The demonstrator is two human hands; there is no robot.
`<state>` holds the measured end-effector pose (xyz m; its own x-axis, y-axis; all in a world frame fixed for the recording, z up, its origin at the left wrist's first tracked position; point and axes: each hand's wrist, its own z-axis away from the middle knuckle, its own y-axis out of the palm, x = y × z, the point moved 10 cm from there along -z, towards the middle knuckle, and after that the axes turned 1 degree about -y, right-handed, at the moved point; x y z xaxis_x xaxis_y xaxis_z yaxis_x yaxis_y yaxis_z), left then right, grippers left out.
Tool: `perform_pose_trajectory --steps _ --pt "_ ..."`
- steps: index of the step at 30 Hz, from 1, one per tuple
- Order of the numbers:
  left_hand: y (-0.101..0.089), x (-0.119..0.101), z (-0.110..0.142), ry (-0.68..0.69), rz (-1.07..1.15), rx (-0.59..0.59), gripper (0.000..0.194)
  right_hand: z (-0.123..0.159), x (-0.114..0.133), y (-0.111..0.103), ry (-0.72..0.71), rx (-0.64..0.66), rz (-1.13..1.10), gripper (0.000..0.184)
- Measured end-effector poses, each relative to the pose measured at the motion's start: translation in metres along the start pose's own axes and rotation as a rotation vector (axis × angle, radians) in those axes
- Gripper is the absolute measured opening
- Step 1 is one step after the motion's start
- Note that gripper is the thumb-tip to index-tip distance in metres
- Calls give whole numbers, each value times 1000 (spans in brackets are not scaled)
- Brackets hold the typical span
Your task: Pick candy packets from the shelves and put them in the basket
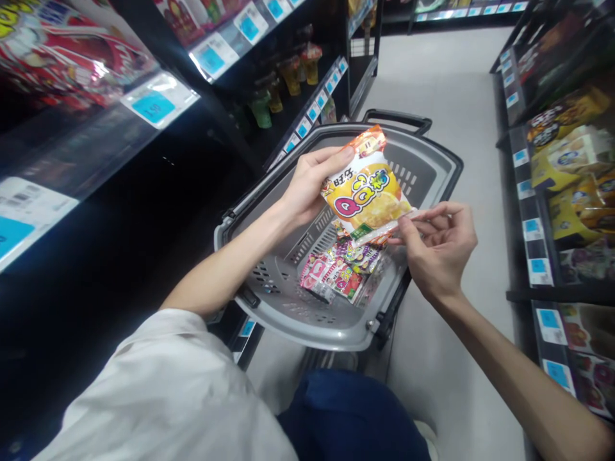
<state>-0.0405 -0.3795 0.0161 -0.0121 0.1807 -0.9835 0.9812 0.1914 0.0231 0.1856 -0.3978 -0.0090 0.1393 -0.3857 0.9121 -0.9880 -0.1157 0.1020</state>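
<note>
A yellow and orange candy bag (pixel 368 192) with "QQ" lettering is held tilted above the shopping basket. My left hand (pixel 312 182) grips its upper left side, thumb across the front. At the bag's lower right edge, my right hand (pixel 439 246) pinches the clear bottom seal between thumb and fingers. Below, several pink and purple candy bags (pixel 336 272) lie in the grey basket (pixel 307 333), partly hidden by the held bag.
Dark shelves with blue price tags (pixel 154 105) run along the left, holding red packages (pixel 81 57) and jelly cups (pixel 291 73). On the right, another shelf carries yellow snack bags (pixel 576 198). A grey aisle floor (pixel 461 83) stretches ahead between them.
</note>
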Motion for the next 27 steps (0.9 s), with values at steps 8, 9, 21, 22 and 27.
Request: perform_pose_trajectory --steps 8,9,21,22,27 --pt "-17 23 -13 -45 -37 -69 37 2 -1 1 -30 -34 3 37" --pt "-16 23 -13 -45 -38 -67 37 2 0 1 -32 -34 0 37" --pt "-9 15 -12 17 -67 25 35 1 -1 -4 -12 -34 3 33" --pt "-8 15 -12 16 -100 51 35 1 -1 -3 -14 -32 8 32" --pt "1 18 -12 -28 -190 176 30 5 0 0 -40 -11 42 31"
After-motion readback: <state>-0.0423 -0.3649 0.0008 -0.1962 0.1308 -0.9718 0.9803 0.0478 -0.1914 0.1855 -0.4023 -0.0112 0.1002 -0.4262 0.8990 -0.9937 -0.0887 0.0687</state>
